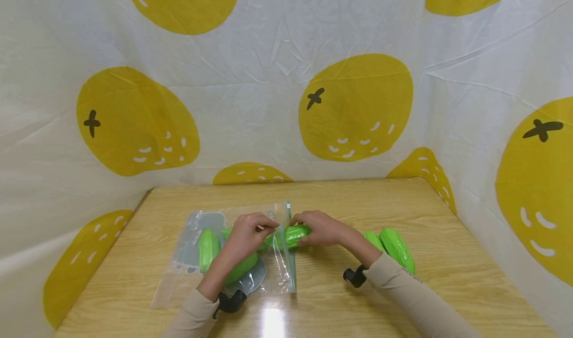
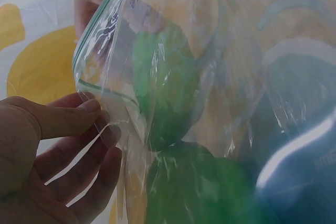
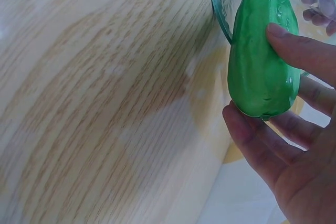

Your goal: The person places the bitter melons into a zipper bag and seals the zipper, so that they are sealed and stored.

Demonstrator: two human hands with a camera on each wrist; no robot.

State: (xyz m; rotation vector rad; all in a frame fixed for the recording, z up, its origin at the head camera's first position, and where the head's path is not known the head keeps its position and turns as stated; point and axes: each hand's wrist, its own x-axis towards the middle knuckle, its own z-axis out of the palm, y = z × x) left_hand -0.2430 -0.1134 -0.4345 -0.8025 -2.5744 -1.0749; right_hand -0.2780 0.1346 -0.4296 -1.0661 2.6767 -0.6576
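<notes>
And here's the left hand [image 1: 245, 236], thumb and finger pinched on the edge of the clear zip bag [image 1: 290, 266] at its mouth, while the right hand [image 1: 320, 228] grips the end of a shiny green vegetable [image 1: 295, 235] — and it's halfway through the opening, one end inside the plastic, the other outside! The bag lies on the wooden counter [image 1: 322, 298], more green pieces [image 1: 208, 251] already in it. Over to the right, beside the right forearm, two green vegetables [image 1: 397, 249] lie side by side.
</notes>
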